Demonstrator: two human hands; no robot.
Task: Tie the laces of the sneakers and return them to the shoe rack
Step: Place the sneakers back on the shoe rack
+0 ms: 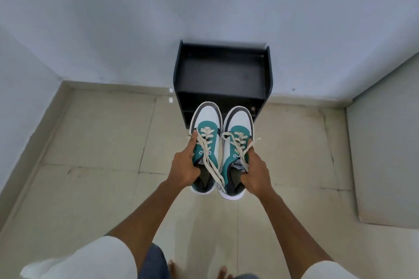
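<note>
Two sneakers (pixel 223 149) above tiled floor (pixel 90 142)

The black shoe rack (pixel 221 79) stands against the wall (pixel 204 7), its front open toward the person. Its top shelf is bare, walled only by 2 raised side panels and a low back lip, so a hand could enter from the front or from above. In front of the rack, the 2 sneakers, left sneaker (pixel 205 140) and right sneaker (pixel 237 142), held side by side, cover the view of its lower shelves; whether those are free cannot be told. Left of the rack the tiled floor (pixel 102 142) lies open. Right of the rack, past a strip of bare floor, a grey panel (pixel 385 154) closes that side.
</note>
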